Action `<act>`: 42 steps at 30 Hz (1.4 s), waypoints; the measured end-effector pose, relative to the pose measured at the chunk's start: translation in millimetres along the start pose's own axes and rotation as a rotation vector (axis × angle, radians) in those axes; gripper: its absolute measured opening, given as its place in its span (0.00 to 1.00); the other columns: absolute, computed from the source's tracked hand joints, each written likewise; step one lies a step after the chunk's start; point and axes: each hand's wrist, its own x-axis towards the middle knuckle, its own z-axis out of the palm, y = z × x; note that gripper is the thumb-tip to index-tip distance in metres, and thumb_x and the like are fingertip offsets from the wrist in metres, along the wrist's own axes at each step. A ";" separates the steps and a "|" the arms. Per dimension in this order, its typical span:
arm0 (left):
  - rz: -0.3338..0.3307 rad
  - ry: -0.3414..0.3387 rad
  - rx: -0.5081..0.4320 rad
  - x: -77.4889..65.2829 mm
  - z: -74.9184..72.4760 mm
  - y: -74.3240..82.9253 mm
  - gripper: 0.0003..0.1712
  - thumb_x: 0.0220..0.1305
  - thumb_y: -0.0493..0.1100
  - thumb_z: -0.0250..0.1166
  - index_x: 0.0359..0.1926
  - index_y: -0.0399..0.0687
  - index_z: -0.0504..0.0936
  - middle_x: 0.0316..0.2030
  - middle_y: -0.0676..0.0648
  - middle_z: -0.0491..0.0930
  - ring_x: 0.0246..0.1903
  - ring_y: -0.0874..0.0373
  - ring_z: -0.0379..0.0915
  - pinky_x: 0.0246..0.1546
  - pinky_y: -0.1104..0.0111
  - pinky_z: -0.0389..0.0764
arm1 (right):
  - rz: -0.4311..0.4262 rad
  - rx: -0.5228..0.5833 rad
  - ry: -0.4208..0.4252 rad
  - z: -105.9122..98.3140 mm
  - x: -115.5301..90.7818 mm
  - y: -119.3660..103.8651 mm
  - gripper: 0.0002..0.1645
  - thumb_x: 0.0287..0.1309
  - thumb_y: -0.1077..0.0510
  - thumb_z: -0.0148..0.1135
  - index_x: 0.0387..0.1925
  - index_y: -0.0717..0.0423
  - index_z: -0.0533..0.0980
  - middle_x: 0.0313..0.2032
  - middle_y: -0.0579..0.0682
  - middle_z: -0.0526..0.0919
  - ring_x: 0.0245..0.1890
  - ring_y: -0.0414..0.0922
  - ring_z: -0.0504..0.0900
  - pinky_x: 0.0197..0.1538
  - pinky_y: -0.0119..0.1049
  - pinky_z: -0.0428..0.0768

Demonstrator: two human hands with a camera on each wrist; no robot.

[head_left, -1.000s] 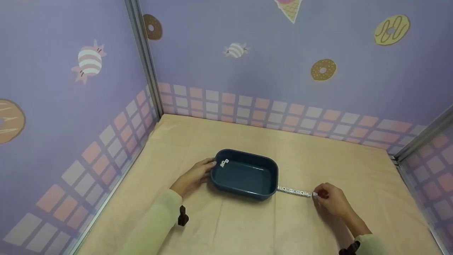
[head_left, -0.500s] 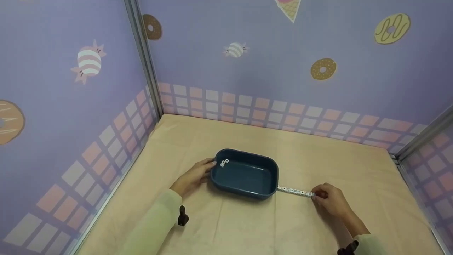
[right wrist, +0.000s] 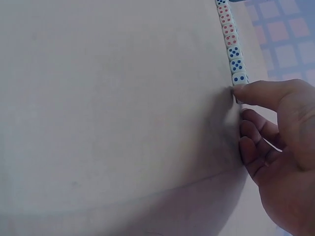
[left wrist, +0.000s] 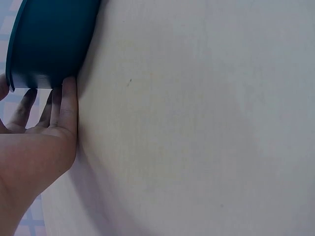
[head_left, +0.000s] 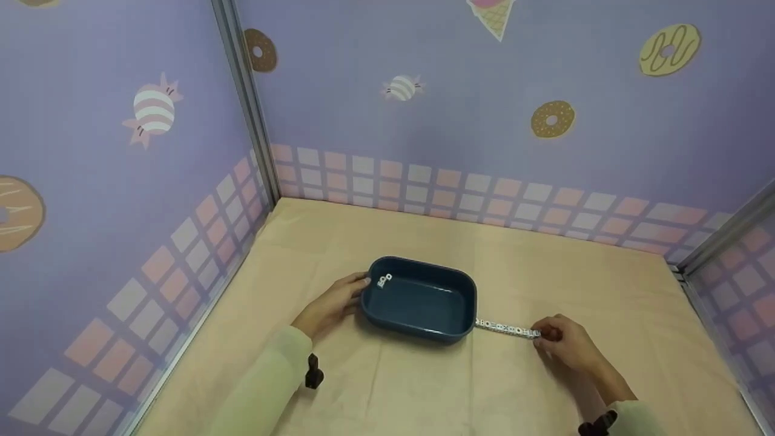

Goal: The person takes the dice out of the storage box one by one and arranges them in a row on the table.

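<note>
A dark blue rectangular box (head_left: 418, 303) with rounded corners stands on the cloth. At its left end, my left hand (head_left: 332, 304) holds it, thumb at the rim and fingers against the outer wall (left wrist: 49, 54). Inside, near that end, lie several small white dice (head_left: 384, 280). From the box's right side a straight row of white dice (head_left: 505, 329) runs rightward, with red and blue pips in the right wrist view. My right hand (head_left: 568, 342) pinches a die at the row's right end; thumb and fingers mostly hide it.
A pale cloth (head_left: 424, 387) covers the table. Purple walls (head_left: 339, 72) with sweets printed on them enclose the back and sides, joined by metal posts (head_left: 245, 97). Dark wrist mounts (head_left: 313, 372) sit at the sleeves.
One second ago a small gap showed between the pinched die and the row; my right hand has moved slightly left and closed it. My left hand and the box stay in place.
</note>
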 end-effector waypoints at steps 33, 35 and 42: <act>0.006 -0.001 0.021 -1.8 -4.2 1.3 0.36 0.83 0.53 0.56 0.82 0.46 0.61 0.77 0.37 0.66 0.74 0.41 0.66 0.73 0.48 0.71 | -0.088 -0.012 0.209 19.2 19.0 -39.9 0.19 0.63 0.62 0.77 0.53 0.63 0.83 0.48 0.57 0.82 0.46 0.52 0.79 0.44 0.41 0.82; 0.000 0.003 0.022 -1.1 -4.6 0.8 0.36 0.83 0.53 0.56 0.82 0.46 0.61 0.77 0.37 0.66 0.74 0.41 0.66 0.73 0.48 0.70 | -0.130 0.030 0.256 26.9 29.0 -59.2 0.16 0.63 0.64 0.76 0.51 0.61 0.84 0.46 0.54 0.83 0.45 0.50 0.80 0.43 0.41 0.83; 0.003 0.004 -0.008 0.6 -1.4 -1.5 0.35 0.82 0.53 0.58 0.81 0.45 0.62 0.76 0.38 0.68 0.73 0.41 0.68 0.72 0.49 0.72 | -0.341 0.225 0.348 61.7 68.8 -130.2 0.11 0.61 0.67 0.77 0.45 0.59 0.86 0.39 0.49 0.87 0.38 0.47 0.85 0.38 0.31 0.82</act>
